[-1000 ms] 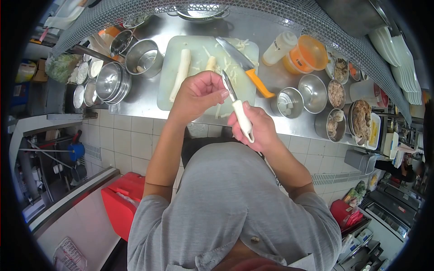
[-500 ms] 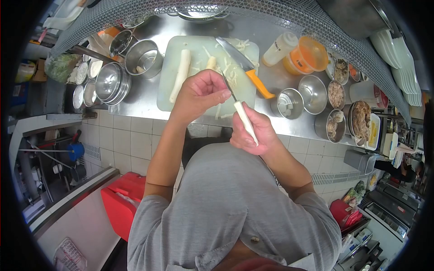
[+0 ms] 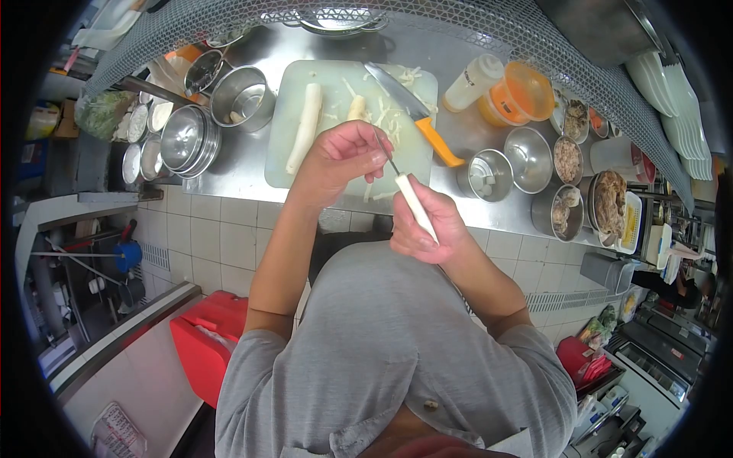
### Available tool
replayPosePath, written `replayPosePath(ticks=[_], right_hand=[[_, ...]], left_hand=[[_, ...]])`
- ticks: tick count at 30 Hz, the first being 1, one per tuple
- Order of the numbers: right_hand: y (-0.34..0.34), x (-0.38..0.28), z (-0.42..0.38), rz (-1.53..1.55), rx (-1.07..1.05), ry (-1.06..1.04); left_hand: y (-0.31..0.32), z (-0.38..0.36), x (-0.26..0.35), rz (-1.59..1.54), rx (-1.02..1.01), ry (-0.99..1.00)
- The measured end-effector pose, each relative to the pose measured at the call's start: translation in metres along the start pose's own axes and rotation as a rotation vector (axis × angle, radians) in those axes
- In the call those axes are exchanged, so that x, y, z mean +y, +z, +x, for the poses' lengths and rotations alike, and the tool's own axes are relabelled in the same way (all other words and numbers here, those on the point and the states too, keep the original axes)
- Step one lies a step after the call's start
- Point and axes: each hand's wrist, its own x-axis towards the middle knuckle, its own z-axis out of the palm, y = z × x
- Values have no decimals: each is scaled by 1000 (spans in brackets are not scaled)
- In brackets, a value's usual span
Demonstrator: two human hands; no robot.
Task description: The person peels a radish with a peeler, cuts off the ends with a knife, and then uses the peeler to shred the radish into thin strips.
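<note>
My right hand (image 3: 429, 221) is wrapped round the white handle of a slim peeler (image 3: 414, 204), its narrow metal blade pointing up and left. Close against that blade is my left hand (image 3: 347, 159), thumb and fingers drawn together; whatever lies between them is hidden. Beneath both hands is a pale green cutting board (image 3: 279, 137). A long peeled white root vegetable (image 3: 306, 126) lies on its left side. Beyond my left hand a second, partly hidden piece (image 3: 356, 108) shows among thin pale shavings (image 3: 412, 76). A large knife with an orange handle (image 3: 437, 142) rests across the board's right edge.
Left of the board stand a steel pot (image 3: 243, 99) and stacked steel bowls (image 3: 183, 139). On the right are a squeeze bottle (image 3: 473, 82), an orange tub (image 3: 527, 93), a pot with white chunks (image 3: 486, 177) and bowls of food (image 3: 567, 160). Wire mesh (image 3: 489, 34) hangs overhead.
The fingers of my left hand have shifted slightly along the peeler's blade, and more fingertips show below the thumb. My right hand has barely moved.
</note>
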Motion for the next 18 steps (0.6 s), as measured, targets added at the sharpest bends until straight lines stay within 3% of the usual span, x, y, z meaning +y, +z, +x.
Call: replayPosePath(ticks=[7, 13, 16, 18], right_hand=[[-1, 1, 0, -69, 50, -18], [21, -6, -5, -548, 433, -204], [31, -2, -6, -1056, 730, -328], [30, -1, -6, -1211, 725, -458]], left_hand=[[1, 0, -1, -1, -5, 10], [-2, -8, 9, 205, 56, 0], [-5, -12, 16, 185, 22, -13], [1, -14, 21, 203, 32, 11]])
